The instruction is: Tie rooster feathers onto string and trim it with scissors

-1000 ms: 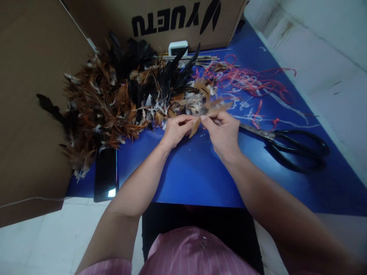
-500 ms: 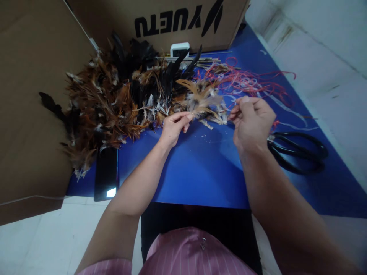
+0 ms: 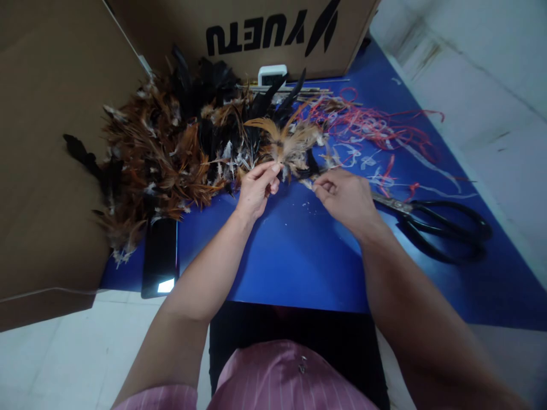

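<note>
Tan feathers, one bunch, pinched at the lower end by my left hand over the blue table; my right hand, at pale feathers beside black-handled scissors, grip uncertain.

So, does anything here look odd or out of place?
Yes: the lettering on the cardboard box appears upside down. The red and white strands lie in a loose tangle, and tiny pale bits dot the blue table near the feathers.
</note>
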Tool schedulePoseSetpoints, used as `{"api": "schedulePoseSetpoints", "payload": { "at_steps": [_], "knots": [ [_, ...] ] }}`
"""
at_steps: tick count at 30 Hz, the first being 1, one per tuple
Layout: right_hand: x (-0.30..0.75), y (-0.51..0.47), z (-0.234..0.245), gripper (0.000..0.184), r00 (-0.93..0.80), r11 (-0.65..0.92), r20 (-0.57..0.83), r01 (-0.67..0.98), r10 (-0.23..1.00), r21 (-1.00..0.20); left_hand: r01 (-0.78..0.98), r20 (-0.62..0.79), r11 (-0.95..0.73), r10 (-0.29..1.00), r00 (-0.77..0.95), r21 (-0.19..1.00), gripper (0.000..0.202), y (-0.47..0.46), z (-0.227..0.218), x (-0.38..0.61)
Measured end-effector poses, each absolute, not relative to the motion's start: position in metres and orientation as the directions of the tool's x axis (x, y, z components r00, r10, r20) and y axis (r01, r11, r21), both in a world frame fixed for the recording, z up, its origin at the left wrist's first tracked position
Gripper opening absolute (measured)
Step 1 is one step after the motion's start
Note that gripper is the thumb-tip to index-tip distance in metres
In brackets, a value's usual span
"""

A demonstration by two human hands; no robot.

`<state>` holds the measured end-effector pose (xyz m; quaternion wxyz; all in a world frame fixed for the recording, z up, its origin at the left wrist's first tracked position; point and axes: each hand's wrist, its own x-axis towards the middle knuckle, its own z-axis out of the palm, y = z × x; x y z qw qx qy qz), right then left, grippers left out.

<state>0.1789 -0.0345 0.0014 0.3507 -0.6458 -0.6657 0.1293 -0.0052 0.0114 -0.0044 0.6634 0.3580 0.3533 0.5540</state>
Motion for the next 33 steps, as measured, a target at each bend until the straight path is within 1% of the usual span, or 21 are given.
{"api": "schedulePoseSetpoints", "payload": {
  "at_steps": [1,3,8,12,14,16,18,22,27,30,33],
  "knots": [
    [0.179,-0.035,-0.001,0.009,0.053,0.147,0.315,0.805,0.948,-0.575,-0.489,-0.066,0.127,0.988,0.139,0.863,0.013,0.011,-0.005,-0.005],
    [0.181,-0.034,-0.006,0.010,0.027,0.162,0.339,0.841,0.940,-0.517,-0.492,-0.063,0.125,0.988,0.141,0.861,0.012,0.011,-0.005,-0.005],
    [0.183,-0.033,-0.015,0.011,-0.020,0.164,0.325,0.892,0.945,-0.422,-0.472,-0.058,0.120,0.988,0.143,0.873,0.013,0.011,-0.005,-0.004],
    [0.183,-0.033,-0.017,0.012,-0.056,0.176,0.320,0.916,0.946,-0.360,-0.489,-0.046,0.117,0.987,0.155,0.864,0.013,0.011,-0.005,-0.004],
    [0.182,-0.033,-0.014,0.012,-0.066,0.165,0.294,0.931,0.954,-0.327,-0.509,-0.037,0.115,0.986,0.160,0.853,0.013,0.010,-0.005,-0.004],
    [0.180,-0.034,-0.007,0.012,-0.062,0.134,0.229,0.940,0.971,-0.313,-0.522,-0.034,0.115,0.986,0.161,0.845,0.013,0.010,-0.005,-0.004],
    [0.179,-0.036,0.003,0.011,-0.044,0.093,0.147,0.934,0.988,-0.345,-0.523,-0.043,0.120,0.987,0.156,0.844,0.013,0.009,-0.004,-0.004],
    [0.183,-0.040,0.025,0.008,-0.038,0.044,0.022,0.874,0.999,-0.484,-0.507,-0.055,0.125,0.987,0.151,0.853,0.010,0.009,-0.004,-0.004],
    [0.191,-0.043,0.030,0.008,-0.059,0.027,-0.030,0.775,0.998,-0.631,-0.496,-0.037,0.111,0.987,0.157,0.861,0.010,0.010,-0.005,-0.004],
    [0.197,-0.042,0.023,0.003,-0.076,0.014,-0.046,0.645,0.996,-0.764,-0.486,-0.055,0.121,0.987,0.148,0.866,0.010,0.011,-0.006,-0.004],
    [0.201,-0.040,0.019,0.013,-0.116,0.021,-0.041,0.490,0.992,-0.871,-0.485,-0.058,0.121,0.988,0.143,0.866,0.008,0.011,-0.006,-0.004]
  ]
}}
